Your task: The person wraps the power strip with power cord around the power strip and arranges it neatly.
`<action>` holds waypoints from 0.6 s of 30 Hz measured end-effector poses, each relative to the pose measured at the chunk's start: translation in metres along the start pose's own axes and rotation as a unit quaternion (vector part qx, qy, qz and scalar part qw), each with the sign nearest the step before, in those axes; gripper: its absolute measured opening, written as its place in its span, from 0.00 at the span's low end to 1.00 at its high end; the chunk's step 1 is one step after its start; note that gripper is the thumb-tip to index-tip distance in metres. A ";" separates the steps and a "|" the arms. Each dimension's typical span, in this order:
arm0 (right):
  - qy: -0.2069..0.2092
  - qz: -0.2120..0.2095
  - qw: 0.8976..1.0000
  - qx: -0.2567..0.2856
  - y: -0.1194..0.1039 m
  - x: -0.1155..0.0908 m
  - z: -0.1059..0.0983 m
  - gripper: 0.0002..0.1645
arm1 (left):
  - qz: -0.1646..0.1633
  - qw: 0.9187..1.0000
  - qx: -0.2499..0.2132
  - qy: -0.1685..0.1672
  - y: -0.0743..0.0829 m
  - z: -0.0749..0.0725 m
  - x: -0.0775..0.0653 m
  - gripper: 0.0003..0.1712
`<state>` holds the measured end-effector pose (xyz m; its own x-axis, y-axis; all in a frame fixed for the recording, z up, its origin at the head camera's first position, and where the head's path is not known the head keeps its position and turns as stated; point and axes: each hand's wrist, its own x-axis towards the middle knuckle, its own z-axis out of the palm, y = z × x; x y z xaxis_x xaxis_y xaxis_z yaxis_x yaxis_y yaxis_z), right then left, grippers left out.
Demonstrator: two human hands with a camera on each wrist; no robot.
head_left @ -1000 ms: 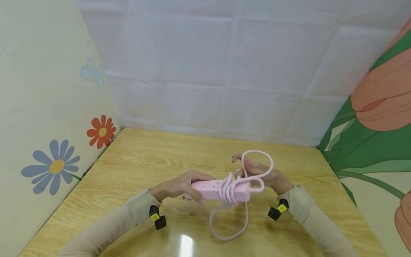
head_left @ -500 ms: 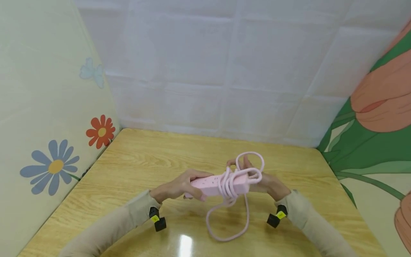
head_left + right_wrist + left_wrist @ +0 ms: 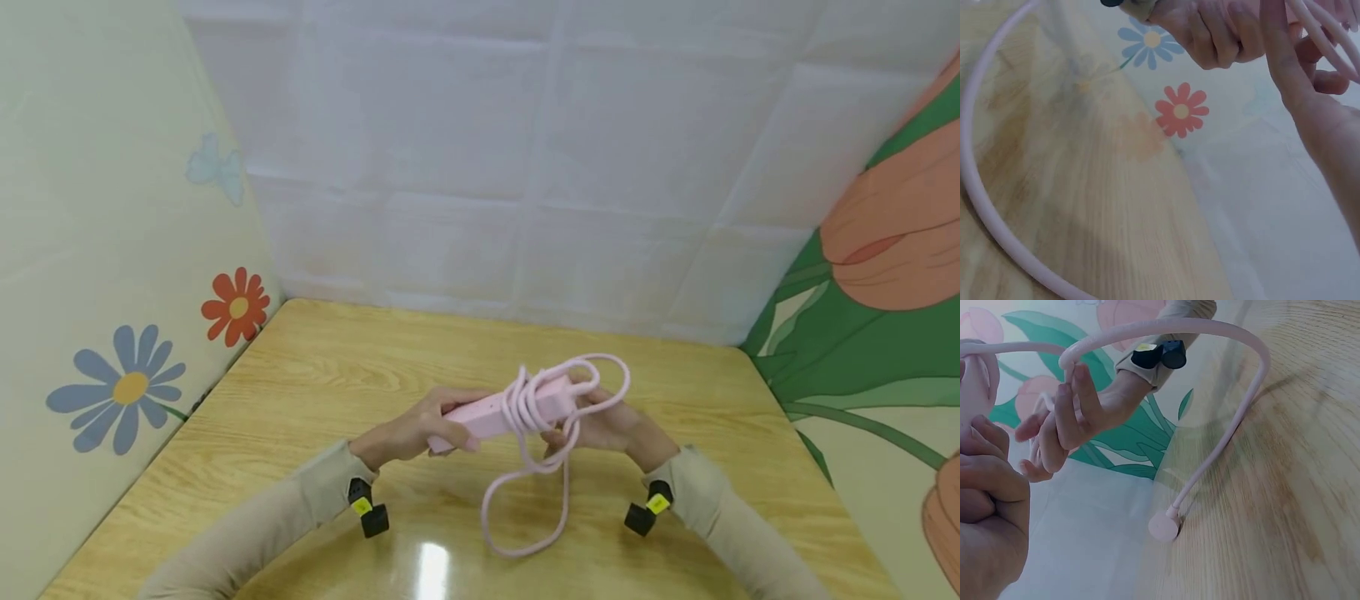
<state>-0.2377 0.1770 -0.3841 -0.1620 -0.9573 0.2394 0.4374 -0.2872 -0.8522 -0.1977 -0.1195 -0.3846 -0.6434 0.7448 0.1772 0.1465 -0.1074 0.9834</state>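
Note:
A pink power strip [image 3: 487, 417] is held above the table, its right end tilted up. My left hand [image 3: 416, 429] grips its left end, thumb over the near side. A pink power cord [image 3: 527, 408] is wound several times round the right half, with a loop standing out to the right and another hanging in front. My right hand [image 3: 611, 427] is behind and below that right end, partly covered by strip and cord. In the left wrist view the fingers of my right hand [image 3: 1069, 425] pinch the cord, and a round pink plug [image 3: 1164, 526] shows by the tabletop.
The wooden table [image 3: 360, 350] meets a creased white sheet [image 3: 450, 167] at its far edge. Flower-printed cloths stand along the left [image 3: 112, 250] and right sides. Each wrist carries a small black camera.
The strip's right end has risen and tilted upward. My right hand has gone from raised, spread fingers behind the loop to the cord below the strip's end. My left hand keeps its grip.

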 end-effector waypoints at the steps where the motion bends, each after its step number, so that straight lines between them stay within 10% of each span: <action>1: 0.001 -0.006 1.000 0.020 0.001 0.001 0.000 0.30 | 0.000 1.000 -0.007 0.003 -0.001 0.000 0.000 0.43; 10: 0.004 -0.063 0.985 0.162 0.008 0.008 0.009 0.20 | -0.001 0.998 -0.050 0.045 -0.005 -0.009 -0.003 0.42; 18: -0.019 -0.047 0.997 0.054 0.001 0.004 0.016 0.28 | -0.007 0.998 -0.027 0.058 -0.002 -0.007 -0.003 0.41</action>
<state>-0.2244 0.1721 -0.3763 -0.1744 -0.9263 0.3341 0.5152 -0.3750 -0.7707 -0.2016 -0.1262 -0.3870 -0.7288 0.6649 0.1634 0.0978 -0.1351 0.9860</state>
